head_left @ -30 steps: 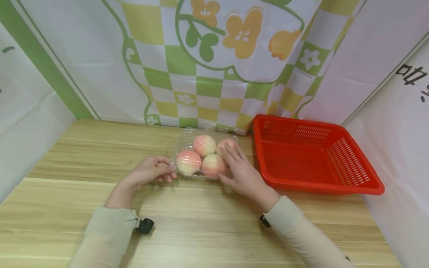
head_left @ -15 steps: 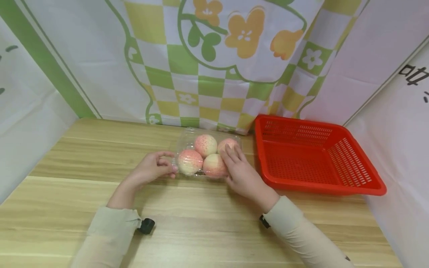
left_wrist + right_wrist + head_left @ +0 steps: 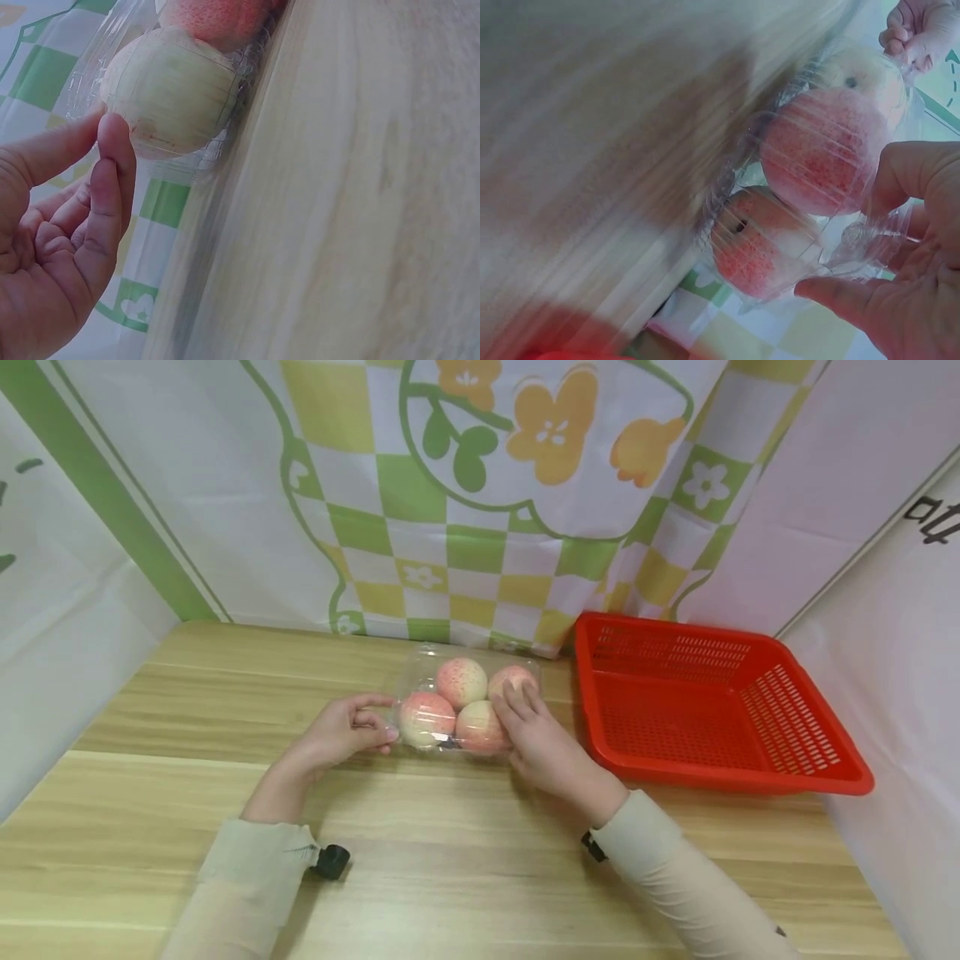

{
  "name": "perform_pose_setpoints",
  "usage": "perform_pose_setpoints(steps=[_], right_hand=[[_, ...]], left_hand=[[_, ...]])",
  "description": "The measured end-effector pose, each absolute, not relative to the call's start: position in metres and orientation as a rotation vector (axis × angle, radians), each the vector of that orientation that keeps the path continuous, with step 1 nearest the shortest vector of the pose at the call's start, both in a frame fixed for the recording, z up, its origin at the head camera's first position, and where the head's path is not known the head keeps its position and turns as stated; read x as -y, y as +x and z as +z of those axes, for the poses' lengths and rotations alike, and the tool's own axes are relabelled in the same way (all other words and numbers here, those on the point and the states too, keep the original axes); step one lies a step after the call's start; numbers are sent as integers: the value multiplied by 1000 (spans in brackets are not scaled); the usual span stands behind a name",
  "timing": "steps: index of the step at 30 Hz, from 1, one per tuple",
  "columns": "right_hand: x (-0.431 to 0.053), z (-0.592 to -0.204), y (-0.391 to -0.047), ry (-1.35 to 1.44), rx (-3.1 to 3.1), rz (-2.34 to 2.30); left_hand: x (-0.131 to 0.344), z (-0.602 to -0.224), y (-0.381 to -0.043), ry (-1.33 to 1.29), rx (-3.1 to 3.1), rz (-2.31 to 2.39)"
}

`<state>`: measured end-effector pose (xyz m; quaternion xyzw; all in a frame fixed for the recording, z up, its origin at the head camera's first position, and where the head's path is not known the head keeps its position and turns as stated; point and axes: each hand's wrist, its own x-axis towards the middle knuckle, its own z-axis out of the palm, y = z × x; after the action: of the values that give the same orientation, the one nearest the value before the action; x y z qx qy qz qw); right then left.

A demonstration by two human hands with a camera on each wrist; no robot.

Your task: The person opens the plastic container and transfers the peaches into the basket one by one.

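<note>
A clear plastic clamshell box (image 3: 416,672) with several pink-and-cream peaches (image 3: 427,721) lies near the table's back edge. My left hand (image 3: 333,737) is at its left end. In the left wrist view, the thumb and forefinger of that left hand (image 3: 67,225) meet at the box's rim and pinch it beside a pale peach (image 3: 169,90). Over the right end, my right hand (image 3: 543,747) lays its fingers on the lid. In the right wrist view, its thumb and bent forefinger grip the plastic around a red peach (image 3: 821,154). The right hand partly hides two peaches.
A red plastic basket (image 3: 678,710) stands close to the right of the box. Behind the wooden table (image 3: 450,860) hangs a checked green-and-yellow cloth (image 3: 472,552). White cloth walls (image 3: 67,527) flank both sides.
My left forefinger has straightened along the box's left side. The right thumb has tucked in against the near edge. The box has stayed nearly in place on the table.
</note>
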<state>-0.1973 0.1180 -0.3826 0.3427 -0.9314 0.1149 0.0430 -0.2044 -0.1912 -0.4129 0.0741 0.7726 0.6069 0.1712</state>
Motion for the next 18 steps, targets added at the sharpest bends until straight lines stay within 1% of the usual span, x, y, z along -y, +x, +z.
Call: perform_pose_setpoints(steps=[9,18], right_hand=[[-115,-376,-201,1108,2859,356],[-108,-372,-199,1059,2940,301]], left_hand=[[192,-410,-203,229,-2204,1703],[193,-408,-201,234,-2205,1687]])
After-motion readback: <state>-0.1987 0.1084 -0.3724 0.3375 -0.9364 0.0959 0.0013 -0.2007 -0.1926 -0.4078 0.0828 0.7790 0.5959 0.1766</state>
